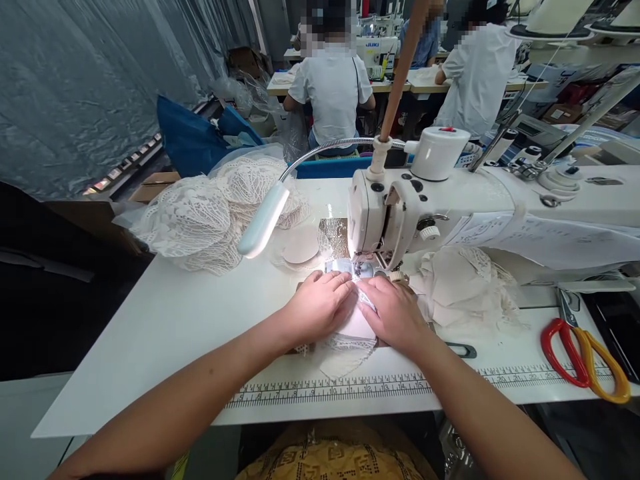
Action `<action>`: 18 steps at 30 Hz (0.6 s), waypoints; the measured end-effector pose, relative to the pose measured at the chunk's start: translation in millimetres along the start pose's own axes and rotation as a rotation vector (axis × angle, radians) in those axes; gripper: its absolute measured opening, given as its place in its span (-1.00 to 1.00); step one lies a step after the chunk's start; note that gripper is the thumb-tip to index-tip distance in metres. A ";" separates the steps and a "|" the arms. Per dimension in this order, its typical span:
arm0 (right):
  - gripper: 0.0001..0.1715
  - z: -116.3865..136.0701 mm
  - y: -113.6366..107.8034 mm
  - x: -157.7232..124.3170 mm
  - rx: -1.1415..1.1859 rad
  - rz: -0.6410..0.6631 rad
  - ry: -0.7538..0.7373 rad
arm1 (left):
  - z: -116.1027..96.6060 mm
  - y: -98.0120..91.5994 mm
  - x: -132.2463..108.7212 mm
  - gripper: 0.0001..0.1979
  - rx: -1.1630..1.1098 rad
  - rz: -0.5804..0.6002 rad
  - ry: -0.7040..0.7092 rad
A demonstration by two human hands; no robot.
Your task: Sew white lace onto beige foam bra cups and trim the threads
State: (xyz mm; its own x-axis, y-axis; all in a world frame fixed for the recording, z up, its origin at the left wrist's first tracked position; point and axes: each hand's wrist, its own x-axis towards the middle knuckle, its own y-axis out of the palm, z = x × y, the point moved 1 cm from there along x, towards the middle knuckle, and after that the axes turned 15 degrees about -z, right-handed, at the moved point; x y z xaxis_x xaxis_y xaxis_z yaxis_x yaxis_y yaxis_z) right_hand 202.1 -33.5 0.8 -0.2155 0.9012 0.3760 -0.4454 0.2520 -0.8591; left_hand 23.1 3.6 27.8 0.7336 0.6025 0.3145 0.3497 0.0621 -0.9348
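Keep both palms flat and feed the lace piece (345, 347) evenly toward the needle area (361, 267) of the sewing machine (395, 213), fingertips clear of the presser foot. The left hand (317, 303) and right hand (395, 313) press down open-palmed, gripping nothing. The piece lies on the table (175, 320) under and between both hands, its scalloped edge showing below them.
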 end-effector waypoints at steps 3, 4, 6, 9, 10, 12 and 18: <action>-0.66 1.2 -0.2 1.1 -0.020 0.014 0.010 | 6.2 0.7 0.5 -0.55 -0.012 0.032 0.013; -0.67 1.5 -0.3 1.6 -0.025 0.014 0.014 | 8.5 1.4 0.9 -0.53 -0.014 0.035 0.022; -0.69 2.1 0.0 3.0 -0.035 0.011 0.021 | 13.3 2.9 2.2 -0.51 -0.020 0.033 0.044; -0.71 2.8 1.8 5.5 -0.063 -0.004 0.030 | 21.0 4.5 5.7 -0.50 -0.036 0.032 0.078; -0.71 3.0 2.7 6.3 -0.074 -0.011 0.032 | 23.8 4.8 7.2 -0.49 -0.042 0.037 0.088; -0.70 3.4 4.4 7.6 -0.093 -0.028 0.035 | 29.4 4.5 10.5 -0.48 -0.057 0.056 0.106; -0.69 2.0 3.5 8.1 -0.061 -0.066 0.049 | 37.4 -1.7 14.8 -0.56 -0.062 0.073 0.179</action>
State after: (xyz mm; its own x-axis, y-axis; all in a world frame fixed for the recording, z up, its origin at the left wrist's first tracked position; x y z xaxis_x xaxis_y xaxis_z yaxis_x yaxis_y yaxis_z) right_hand 197.1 -26.0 1.5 -0.1437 0.8977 0.4166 -0.4028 0.3315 -0.8532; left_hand 11.6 42.2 27.9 0.8485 0.4519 0.2755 0.3228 -0.0294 -0.9460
